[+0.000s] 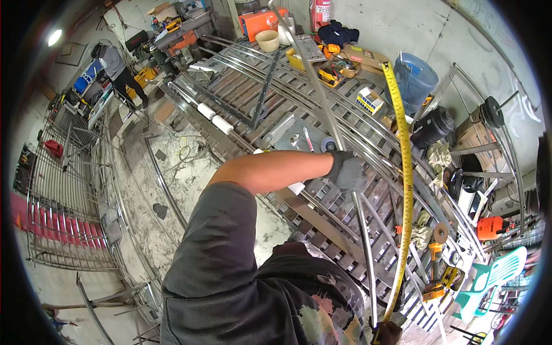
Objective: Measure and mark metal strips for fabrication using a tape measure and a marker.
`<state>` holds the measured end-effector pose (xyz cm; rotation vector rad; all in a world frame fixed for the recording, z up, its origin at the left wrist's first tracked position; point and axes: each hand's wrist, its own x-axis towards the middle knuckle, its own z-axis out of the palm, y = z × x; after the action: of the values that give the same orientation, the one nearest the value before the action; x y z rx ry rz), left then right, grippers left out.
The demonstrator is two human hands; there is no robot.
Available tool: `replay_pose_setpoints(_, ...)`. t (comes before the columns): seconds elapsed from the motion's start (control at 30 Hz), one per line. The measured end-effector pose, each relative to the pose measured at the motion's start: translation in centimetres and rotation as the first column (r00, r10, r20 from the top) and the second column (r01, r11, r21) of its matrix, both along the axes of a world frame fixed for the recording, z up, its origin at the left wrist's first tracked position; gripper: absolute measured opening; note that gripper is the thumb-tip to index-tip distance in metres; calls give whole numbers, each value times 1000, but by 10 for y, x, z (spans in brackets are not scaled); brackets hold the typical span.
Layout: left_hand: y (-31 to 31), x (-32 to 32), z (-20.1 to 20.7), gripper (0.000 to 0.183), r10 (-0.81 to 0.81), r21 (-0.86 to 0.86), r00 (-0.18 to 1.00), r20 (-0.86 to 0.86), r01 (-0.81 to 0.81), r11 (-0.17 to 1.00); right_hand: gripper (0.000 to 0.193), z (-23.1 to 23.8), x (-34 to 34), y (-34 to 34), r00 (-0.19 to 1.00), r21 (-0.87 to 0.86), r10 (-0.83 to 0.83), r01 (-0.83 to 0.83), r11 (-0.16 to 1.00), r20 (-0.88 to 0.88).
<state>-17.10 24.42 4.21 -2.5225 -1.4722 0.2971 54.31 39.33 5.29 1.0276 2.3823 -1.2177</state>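
My left hand (348, 172), in a grey glove, is closed around a long, thin metal tube (319, 92). The tube slants across the slatted metal workbench (322, 227), its upper end toward the wall and its lower end close to my body. At the bottom edge my right hand (389, 332) shows only in part, its fingers closed at the lower end of a tape measure (407, 172). The yellow blade is drawn out long and bows upward to the right of the tube. The tape's case is mostly hidden.
An angle grinder (436, 247) lies on the right of the bench, near a green plastic chair (489, 282). Several long metal bars (270, 72) run across the bench. A blue bucket (415, 80) stands by the wall. Another person (118, 69) stands at the far left.
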Motion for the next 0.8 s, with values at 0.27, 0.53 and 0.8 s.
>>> replay_pose_setpoints(0.27,-6,17,22,23,-14,77,1000,15,13,997,26,38,-13,-24,920,-96,-366,380,920,139)
replay_pose_setpoints(0.53,-109,-5,-32,22,283,23,955,95,-286,958,29,41,-43,-41,907,-153,-404,419,895,118)
replay_pose_setpoints(0.8,-160,-60,-65,25,520,-137,847,111,-506,852,29,52,-120,-14,956,-239,-229,270,933,185)
